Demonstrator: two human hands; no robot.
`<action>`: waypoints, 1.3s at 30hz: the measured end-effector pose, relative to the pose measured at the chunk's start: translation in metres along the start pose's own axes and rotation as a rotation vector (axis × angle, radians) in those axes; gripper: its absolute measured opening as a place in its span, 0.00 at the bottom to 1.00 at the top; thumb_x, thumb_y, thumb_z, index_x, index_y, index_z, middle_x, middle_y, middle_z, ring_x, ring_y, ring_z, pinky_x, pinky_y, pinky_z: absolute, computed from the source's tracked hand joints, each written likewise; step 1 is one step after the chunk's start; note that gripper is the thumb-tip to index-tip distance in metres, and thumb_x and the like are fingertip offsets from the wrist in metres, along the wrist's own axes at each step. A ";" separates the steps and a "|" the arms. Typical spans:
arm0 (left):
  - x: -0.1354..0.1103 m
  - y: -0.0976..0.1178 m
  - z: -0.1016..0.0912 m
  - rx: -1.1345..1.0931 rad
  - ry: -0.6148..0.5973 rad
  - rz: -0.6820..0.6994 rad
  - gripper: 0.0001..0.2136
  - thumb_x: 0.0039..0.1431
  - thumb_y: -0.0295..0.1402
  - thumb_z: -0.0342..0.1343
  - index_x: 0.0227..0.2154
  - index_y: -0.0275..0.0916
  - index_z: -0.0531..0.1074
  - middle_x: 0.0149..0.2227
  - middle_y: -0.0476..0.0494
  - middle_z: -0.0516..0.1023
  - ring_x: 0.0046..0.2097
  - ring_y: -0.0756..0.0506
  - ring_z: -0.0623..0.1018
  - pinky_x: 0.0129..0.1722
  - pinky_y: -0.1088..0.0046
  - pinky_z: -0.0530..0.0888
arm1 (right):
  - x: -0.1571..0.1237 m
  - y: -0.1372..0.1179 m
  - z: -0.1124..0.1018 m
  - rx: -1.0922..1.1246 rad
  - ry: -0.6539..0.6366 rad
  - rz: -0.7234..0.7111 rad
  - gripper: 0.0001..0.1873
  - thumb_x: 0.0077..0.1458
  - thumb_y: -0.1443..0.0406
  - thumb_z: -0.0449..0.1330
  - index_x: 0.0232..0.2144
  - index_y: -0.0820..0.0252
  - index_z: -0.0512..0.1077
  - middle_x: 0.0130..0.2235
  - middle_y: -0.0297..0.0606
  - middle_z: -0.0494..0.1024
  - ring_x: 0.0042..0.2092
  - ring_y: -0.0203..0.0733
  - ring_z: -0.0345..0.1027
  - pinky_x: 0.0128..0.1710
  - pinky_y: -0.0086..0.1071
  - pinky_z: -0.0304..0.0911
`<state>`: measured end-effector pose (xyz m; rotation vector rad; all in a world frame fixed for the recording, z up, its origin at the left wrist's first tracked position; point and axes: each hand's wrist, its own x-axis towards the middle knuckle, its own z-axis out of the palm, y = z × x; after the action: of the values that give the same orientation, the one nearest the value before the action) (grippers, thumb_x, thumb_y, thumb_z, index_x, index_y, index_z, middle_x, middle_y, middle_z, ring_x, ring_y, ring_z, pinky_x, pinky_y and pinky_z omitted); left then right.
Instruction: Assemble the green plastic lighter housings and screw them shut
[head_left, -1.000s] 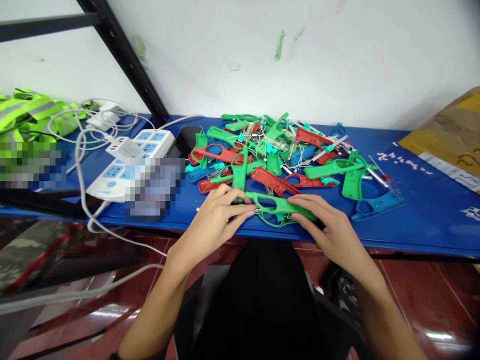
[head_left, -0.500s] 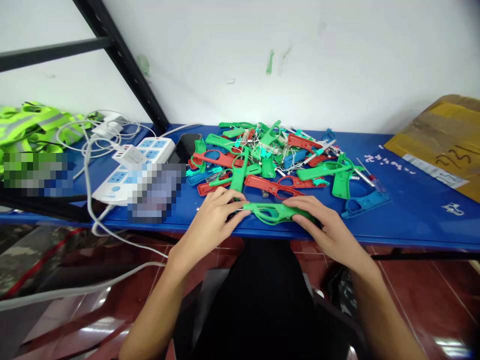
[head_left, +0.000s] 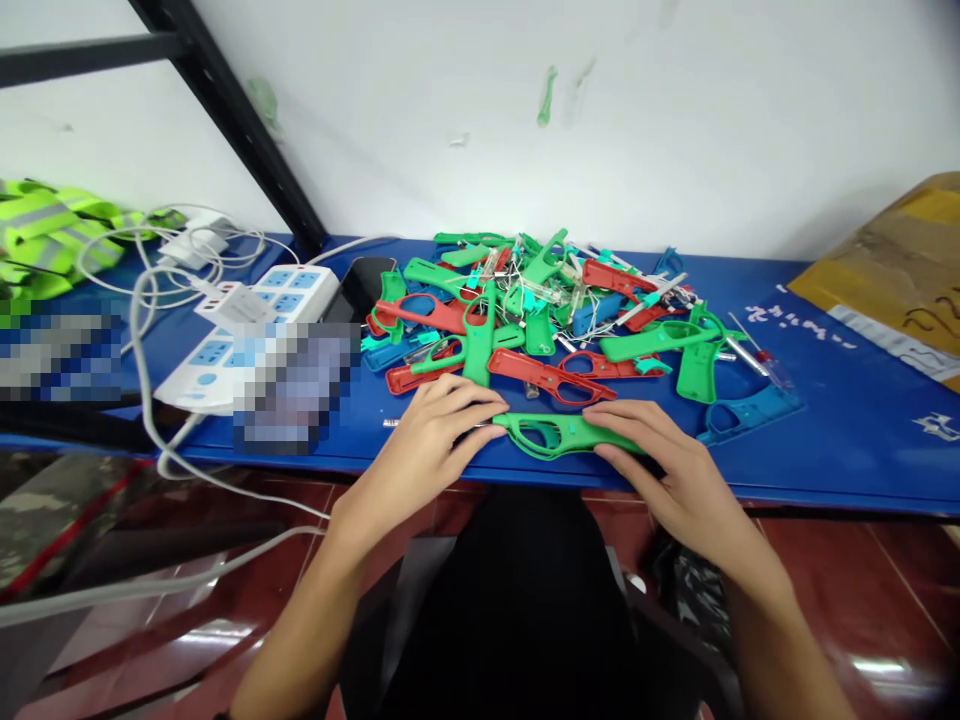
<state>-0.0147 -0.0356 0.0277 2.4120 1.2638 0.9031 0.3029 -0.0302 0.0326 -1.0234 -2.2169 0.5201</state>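
Head view: a green handle [head_left: 581, 430] is sitting on the near side of the parts pile [head_left: 525, 300], lying crosswise at the front of the blue table [head_left: 847, 440]. Bright green plastic, long and slim. It's tapering to a narrow nose on the left and widening into a grip on the right. A thin curved guard is looping along the near edge, framing a darker green trigger [head_left: 551, 434]. A thin metal rod [head_left: 484, 424] is running from the nose under the left hand [head_left: 439, 435]. A silvery tip [head_left: 391, 423] is showing past that hand; can't tell if it's the same rod.

Left hand: thumb and forefinger nearly together, pinching at the nose, other fingers curling over. Right hand [head_left: 664, 450]: thumb and fingers parted by about the grip's width, holding the wide end and covering its tip.

A red half-shell [head_left: 517, 367] is lying at the pile's near edge, just beyond the handle. A blue half-shell [head_left: 754, 413] is lying right of the pile, near the right hand. The carton [head_left: 862, 265] is sitting farther right of the pile; the power strip [head_left: 300, 290] is lying left of it.
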 end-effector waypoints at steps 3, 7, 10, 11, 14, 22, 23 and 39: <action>0.000 0.000 -0.001 -0.004 -0.004 0.004 0.10 0.78 0.37 0.59 0.54 0.45 0.83 0.57 0.42 0.86 0.57 0.39 0.79 0.62 0.52 0.73 | 0.000 0.001 0.001 0.000 -0.015 0.002 0.17 0.76 0.64 0.61 0.62 0.46 0.77 0.60 0.43 0.83 0.62 0.55 0.78 0.62 0.53 0.76; 0.000 0.001 -0.002 -0.003 0.000 0.006 0.10 0.77 0.36 0.61 0.53 0.47 0.85 0.57 0.42 0.86 0.57 0.38 0.79 0.61 0.51 0.75 | 0.000 0.002 0.001 0.004 -0.017 0.003 0.17 0.75 0.64 0.62 0.63 0.45 0.77 0.60 0.42 0.83 0.61 0.54 0.78 0.62 0.53 0.77; -0.001 0.002 -0.001 0.022 -0.005 -0.010 0.11 0.77 0.35 0.61 0.55 0.47 0.85 0.59 0.42 0.85 0.58 0.38 0.79 0.61 0.50 0.75 | 0.000 0.002 0.001 0.001 -0.020 0.001 0.18 0.75 0.64 0.62 0.63 0.44 0.76 0.60 0.41 0.83 0.61 0.53 0.78 0.62 0.52 0.76; -0.001 0.003 -0.001 0.026 -0.006 -0.014 0.11 0.77 0.35 0.61 0.56 0.47 0.84 0.60 0.41 0.84 0.59 0.37 0.79 0.61 0.50 0.75 | 0.000 0.002 0.000 -0.004 -0.024 -0.003 0.19 0.75 0.65 0.62 0.64 0.44 0.76 0.60 0.40 0.83 0.61 0.53 0.78 0.63 0.52 0.75; -0.002 0.003 -0.001 0.025 0.002 -0.016 0.12 0.77 0.34 0.61 0.58 0.45 0.83 0.65 0.40 0.81 0.63 0.36 0.78 0.64 0.49 0.74 | 0.001 0.002 0.000 -0.019 -0.039 -0.022 0.20 0.75 0.65 0.63 0.64 0.43 0.76 0.60 0.39 0.83 0.61 0.52 0.79 0.66 0.53 0.73; -0.002 0.002 -0.001 0.047 0.014 0.004 0.09 0.77 0.34 0.61 0.52 0.42 0.84 0.62 0.41 0.84 0.60 0.38 0.80 0.61 0.52 0.74 | 0.001 0.004 0.001 -0.041 -0.040 -0.038 0.16 0.75 0.64 0.63 0.61 0.48 0.78 0.60 0.41 0.84 0.61 0.52 0.80 0.68 0.56 0.72; -0.002 0.002 -0.001 0.050 0.011 0.008 0.09 0.77 0.34 0.60 0.52 0.42 0.84 0.61 0.41 0.84 0.60 0.38 0.80 0.61 0.52 0.74 | 0.002 0.004 0.001 -0.041 -0.036 -0.041 0.16 0.75 0.65 0.63 0.61 0.49 0.78 0.60 0.41 0.84 0.61 0.52 0.80 0.68 0.55 0.72; -0.007 0.021 0.017 0.453 0.129 0.095 0.09 0.77 0.27 0.56 0.50 0.37 0.82 0.69 0.33 0.78 0.63 0.32 0.78 0.58 0.50 0.75 | 0.000 0.012 0.006 -0.120 -0.008 -0.149 0.18 0.76 0.63 0.62 0.64 0.53 0.79 0.63 0.43 0.85 0.65 0.54 0.79 0.67 0.53 0.73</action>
<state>0.0066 -0.0527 0.0227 2.8171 1.5533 0.8879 0.3051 -0.0234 0.0219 -0.9078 -2.3330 0.3289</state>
